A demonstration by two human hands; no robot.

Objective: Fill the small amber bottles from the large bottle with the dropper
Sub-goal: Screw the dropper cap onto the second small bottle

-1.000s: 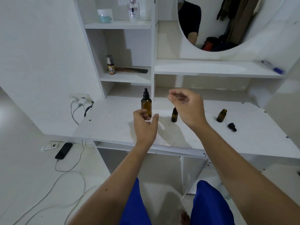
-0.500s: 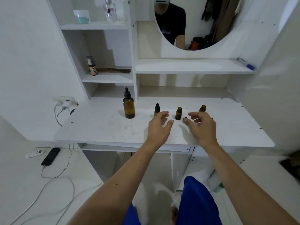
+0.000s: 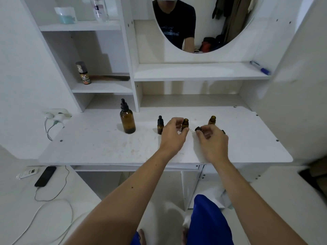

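An open small amber bottle (image 3: 185,125) is steadied mid-table by the left hand (image 3: 172,133); a dropper cap (image 3: 198,129) is pinched in the right hand (image 3: 211,138) — one nudge could tip the bottle.

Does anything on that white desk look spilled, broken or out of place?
Nothing looks broken, and all the bottles stand upright. The desk has faint reddish smudges in front of the large amber bottle; whether they are spills is unclear. Two small bottles stand uncapped, as filling requires.
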